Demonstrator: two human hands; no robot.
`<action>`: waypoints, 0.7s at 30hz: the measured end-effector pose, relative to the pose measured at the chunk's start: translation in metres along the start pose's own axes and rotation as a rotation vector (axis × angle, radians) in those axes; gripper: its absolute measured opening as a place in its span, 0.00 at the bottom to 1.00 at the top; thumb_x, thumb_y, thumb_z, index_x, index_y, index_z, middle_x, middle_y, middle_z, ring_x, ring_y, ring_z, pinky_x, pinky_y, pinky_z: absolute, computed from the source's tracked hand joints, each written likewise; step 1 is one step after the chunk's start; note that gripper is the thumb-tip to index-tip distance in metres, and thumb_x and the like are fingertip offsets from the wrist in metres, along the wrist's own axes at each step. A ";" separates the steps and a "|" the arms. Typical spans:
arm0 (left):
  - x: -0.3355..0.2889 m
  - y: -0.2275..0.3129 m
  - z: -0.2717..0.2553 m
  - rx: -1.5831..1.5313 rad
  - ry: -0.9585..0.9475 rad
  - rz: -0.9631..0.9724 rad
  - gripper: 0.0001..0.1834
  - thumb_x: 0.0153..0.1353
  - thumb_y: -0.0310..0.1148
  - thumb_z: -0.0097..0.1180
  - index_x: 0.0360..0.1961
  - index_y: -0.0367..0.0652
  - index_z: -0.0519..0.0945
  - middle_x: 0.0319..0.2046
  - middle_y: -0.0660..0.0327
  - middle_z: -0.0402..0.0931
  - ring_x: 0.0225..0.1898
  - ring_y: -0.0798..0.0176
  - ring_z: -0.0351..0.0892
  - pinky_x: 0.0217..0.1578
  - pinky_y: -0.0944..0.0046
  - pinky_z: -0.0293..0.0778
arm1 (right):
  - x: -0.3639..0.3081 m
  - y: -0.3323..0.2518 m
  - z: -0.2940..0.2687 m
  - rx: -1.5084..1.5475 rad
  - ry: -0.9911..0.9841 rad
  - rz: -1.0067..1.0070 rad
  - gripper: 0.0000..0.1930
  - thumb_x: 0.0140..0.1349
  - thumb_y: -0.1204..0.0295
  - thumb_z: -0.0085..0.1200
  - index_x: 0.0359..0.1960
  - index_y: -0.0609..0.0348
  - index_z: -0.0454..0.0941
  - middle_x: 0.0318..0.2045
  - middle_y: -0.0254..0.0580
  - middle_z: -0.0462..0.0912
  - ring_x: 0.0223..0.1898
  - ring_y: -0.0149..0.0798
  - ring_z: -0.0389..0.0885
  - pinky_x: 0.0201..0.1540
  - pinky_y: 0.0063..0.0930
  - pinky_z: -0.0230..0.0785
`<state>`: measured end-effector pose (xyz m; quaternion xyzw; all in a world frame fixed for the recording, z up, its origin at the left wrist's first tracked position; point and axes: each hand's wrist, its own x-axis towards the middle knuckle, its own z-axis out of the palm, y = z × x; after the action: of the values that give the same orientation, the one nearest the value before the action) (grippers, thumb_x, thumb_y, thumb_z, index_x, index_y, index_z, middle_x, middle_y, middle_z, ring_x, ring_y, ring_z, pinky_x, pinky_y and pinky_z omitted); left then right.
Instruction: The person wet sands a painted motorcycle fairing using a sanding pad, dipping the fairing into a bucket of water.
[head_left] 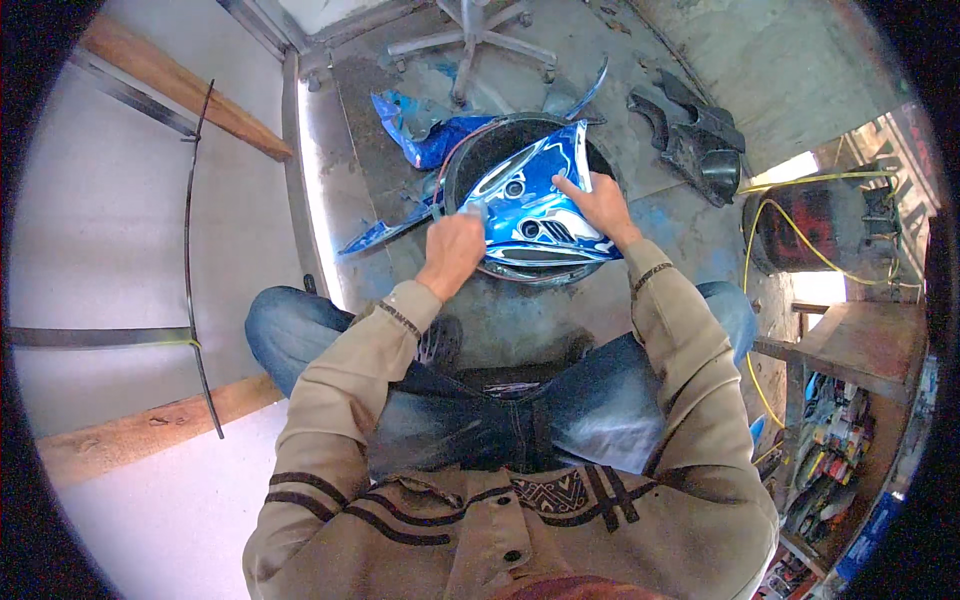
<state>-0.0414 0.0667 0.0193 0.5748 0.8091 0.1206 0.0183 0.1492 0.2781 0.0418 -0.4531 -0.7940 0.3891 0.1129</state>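
Observation:
A glossy blue-and-white motorcycle fairing panel with round holes and slots lies tilted across the top of a round black tub between my knees. My right hand grips the panel's right edge, thumb on its face and the other fingers hidden beneath. At the panel's left edge my left hand is closed. A small greyish, blurred bit shows at its fingertips, too unclear to name. The tub's inside is mostly covered by the panel.
Other blue panels lie on the floor beyond and left of the tub. Black plastic parts rest at the far right. A chair base stands ahead. Beside a red-black tank with a yellow hose, wooden shelving holds clutter.

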 end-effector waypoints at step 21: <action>0.001 0.005 -0.009 -0.078 0.065 0.030 0.12 0.71 0.35 0.52 0.43 0.38 0.83 0.21 0.46 0.82 0.23 0.41 0.84 0.23 0.44 0.78 | 0.001 0.004 -0.002 0.062 -0.043 0.015 0.34 0.61 0.38 0.63 0.39 0.64 0.88 0.35 0.59 0.89 0.39 0.54 0.90 0.49 0.46 0.78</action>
<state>-0.0389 0.0680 0.0288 0.5813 0.7954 0.1710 0.0126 0.1526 0.2810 0.0404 -0.4469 -0.7803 0.4242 0.1068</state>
